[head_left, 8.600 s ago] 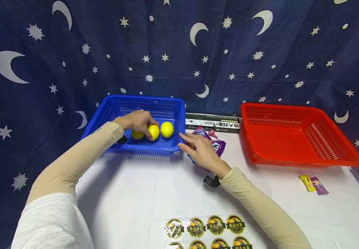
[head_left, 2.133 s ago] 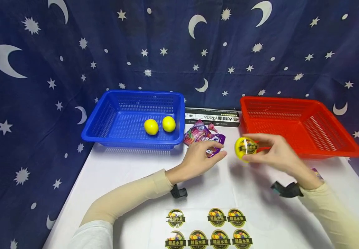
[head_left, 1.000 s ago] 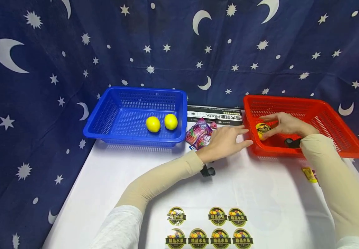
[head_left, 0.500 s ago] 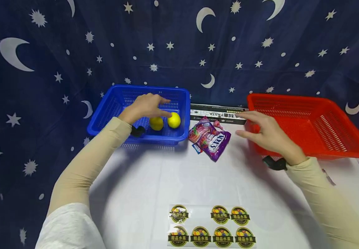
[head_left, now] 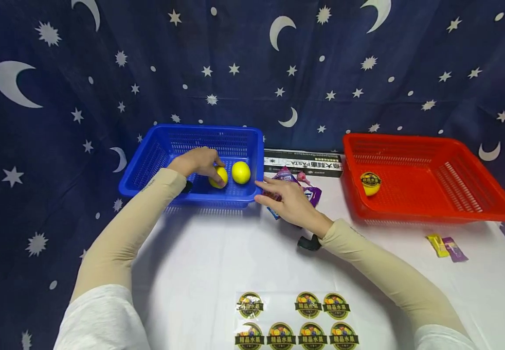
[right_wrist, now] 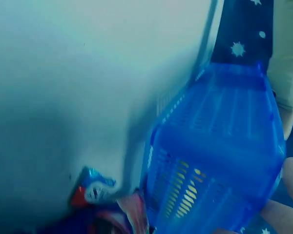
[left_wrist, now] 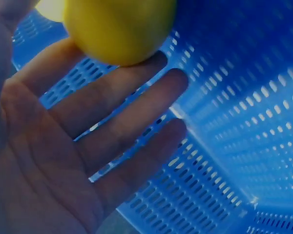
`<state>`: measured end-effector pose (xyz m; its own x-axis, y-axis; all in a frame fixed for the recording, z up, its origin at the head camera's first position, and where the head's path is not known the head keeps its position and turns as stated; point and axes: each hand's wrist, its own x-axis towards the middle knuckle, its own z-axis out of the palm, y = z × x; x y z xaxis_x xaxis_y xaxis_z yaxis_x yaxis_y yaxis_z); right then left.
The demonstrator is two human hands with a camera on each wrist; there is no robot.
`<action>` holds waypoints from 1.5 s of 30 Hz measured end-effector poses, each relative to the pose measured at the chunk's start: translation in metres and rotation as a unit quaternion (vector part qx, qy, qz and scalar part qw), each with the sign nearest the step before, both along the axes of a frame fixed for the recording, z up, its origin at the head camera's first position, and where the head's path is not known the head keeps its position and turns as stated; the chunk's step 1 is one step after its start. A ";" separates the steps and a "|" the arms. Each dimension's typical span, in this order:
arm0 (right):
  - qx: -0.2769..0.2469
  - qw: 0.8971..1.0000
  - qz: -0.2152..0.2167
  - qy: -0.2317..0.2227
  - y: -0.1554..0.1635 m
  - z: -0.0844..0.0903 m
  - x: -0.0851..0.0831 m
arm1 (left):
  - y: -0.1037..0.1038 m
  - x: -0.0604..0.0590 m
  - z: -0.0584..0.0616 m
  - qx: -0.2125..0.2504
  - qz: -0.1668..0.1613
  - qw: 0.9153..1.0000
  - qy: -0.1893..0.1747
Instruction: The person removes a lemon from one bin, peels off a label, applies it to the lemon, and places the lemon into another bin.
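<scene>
In the head view, my left hand reaches into the blue basket and grips a yellow lemon between thumb and fingers. The left wrist view shows that lemon against the fingertips, the other fingers stretched out below it. A second lemon lies just right of it in the basket. My right hand has its fairly straight fingertips at the blue basket's right rim, above some candy packets. Inside the red basket, near its left wall, lies a lemon with a round fruit sticker.
A sheet of round stickers lies at the table's front, one spot bare in its upper row. Purple candy bags, a pink lollipop and a black pasta box sit between the baskets. Two small wrapped candies lie before the red basket.
The stickered lemon was carried by my right hand into the red basket and let go. My right hand has since moved left to the blue basket; my left hand has taken hold of a lemon there.
</scene>
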<state>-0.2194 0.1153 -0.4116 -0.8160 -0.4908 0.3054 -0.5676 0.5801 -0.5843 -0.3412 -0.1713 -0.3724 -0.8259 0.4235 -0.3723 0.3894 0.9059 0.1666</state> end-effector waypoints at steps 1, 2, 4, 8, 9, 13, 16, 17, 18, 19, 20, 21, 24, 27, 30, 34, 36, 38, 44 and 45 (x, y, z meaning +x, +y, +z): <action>0.001 1.000 -0.001 -0.002 -0.002 -0.001 0.000 | 0.002 0.000 0.000 -0.001 -0.001 1.000 0.003; 0.002 1.000 -0.003 -0.001 -0.004 -0.002 0.001 | 0.003 0.000 0.000 0.000 0.000 1.000 0.004; -0.001 1.000 -0.006 -0.002 -0.006 -0.003 0.001 | 0.003 -0.001 0.001 0.003 0.006 1.000 0.005; -0.011 1.000 -0.011 0.001 -0.008 -0.002 0.001 | -0.001 -0.002 0.004 0.011 0.012 1.000 0.009; -0.013 1.000 -0.011 -0.001 -0.009 -0.002 0.000 | -0.002 -0.001 0.006 0.015 0.015 1.000 0.012; -0.016 1.000 -0.013 -0.006 -0.012 0.000 0.001 | -0.008 0.002 0.020 0.021 0.025 0.999 0.037; -0.025 1.000 -0.013 -0.010 -0.010 -0.001 0.004 | -0.011 0.009 0.036 0.034 0.030 0.996 0.071; -0.029 0.999 -0.014 -0.012 -0.008 -0.001 0.006 | -0.011 0.014 0.042 0.041 0.029 0.995 0.084; -0.034 0.999 -0.015 -0.013 -0.005 -0.002 0.008 | -0.010 0.019 0.048 0.052 0.026 0.994 0.097; -0.041 0.999 -0.016 -0.017 -0.001 -0.002 0.010 | -0.009 0.025 0.053 0.064 0.025 0.992 0.110; -0.048 0.999 -0.016 -0.020 0.003 -0.002 0.013 | -0.007 0.032 0.057 0.077 0.022 0.989 0.124; -0.054 0.998 -0.016 -0.025 0.008 -0.002 0.017 | -0.005 0.040 0.061 0.090 0.017 0.986 0.140; -0.063 0.997 -0.023 -0.045 0.026 -0.001 0.030 | 0.007 0.069 0.065 0.136 -0.004 0.975 0.178; -0.065 0.995 -0.032 -0.071 0.045 0.000 0.046 | 0.023 0.099 0.056 0.181 -0.041 0.960 0.212; -0.074 0.993 -0.030 -0.088 0.061 -0.002 0.061 | 0.041 0.127 0.035 0.237 -0.075 0.939 0.239; -0.084 0.990 0.000 -0.113 0.072 -0.009 0.079 | 0.064 0.162 -0.005 0.318 -0.095 0.909 0.251; -0.082 0.988 0.015 -0.128 0.075 -0.014 0.086 | 0.076 0.174 -0.025 0.341 -0.097 0.904 0.238; -0.074 0.987 0.023 -0.140 0.076 -0.018 0.092 | 0.087 0.183 -0.040 0.346 -0.093 0.908 0.216; -0.034 0.988 0.026 -0.147 0.077 -0.031 0.097 | 0.110 0.189 -0.063 0.311 -0.095 0.932 0.160; -0.028 0.989 0.026 -0.146 0.077 -0.033 0.097 | 0.112 0.189 -0.064 0.305 -0.097 0.935 0.152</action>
<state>-0.1225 0.1923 -0.4444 -0.8475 -0.5234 0.0884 -0.3978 0.5162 -0.7585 -0.1520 -0.0588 -0.4369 -0.7405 0.6326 0.2270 0.6493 0.5862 0.4844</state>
